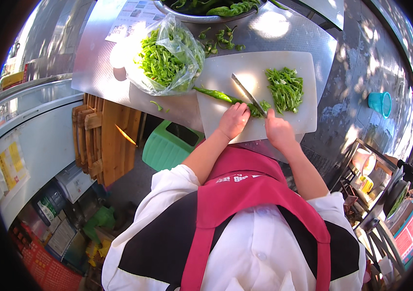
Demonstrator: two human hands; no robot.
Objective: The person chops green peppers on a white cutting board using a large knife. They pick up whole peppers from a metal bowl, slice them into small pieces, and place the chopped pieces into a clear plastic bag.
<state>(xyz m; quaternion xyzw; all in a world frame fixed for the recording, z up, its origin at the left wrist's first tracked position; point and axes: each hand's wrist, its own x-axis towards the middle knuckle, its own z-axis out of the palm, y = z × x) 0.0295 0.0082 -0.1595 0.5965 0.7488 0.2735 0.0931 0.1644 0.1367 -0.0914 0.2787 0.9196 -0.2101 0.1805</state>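
On a white cutting board [286, 123], my left hand [234, 120] is closed with bent fingers on green peppers. One long green pepper [213, 94] sticks out to the left past the board's edge. My right hand [279, 130] grips a kitchen knife [245, 90] whose blade slants up and left, just right of my left fingertips. A few green slices [264, 105] lie at the blade. Toward the board's right side rests a pile of sliced green pepper [285, 90]. The knife's handle is mostly hidden in my fist.
Left of the board stands a clear plastic bag [171, 56] full of sliced green pepper. Behind it are a metal bowl [206, 18] of whole peppers, and cut-off stems [223, 39] on the metal table [97, 63]. A green stool [165, 150] is below; a teal bucket [380, 104] stands right.
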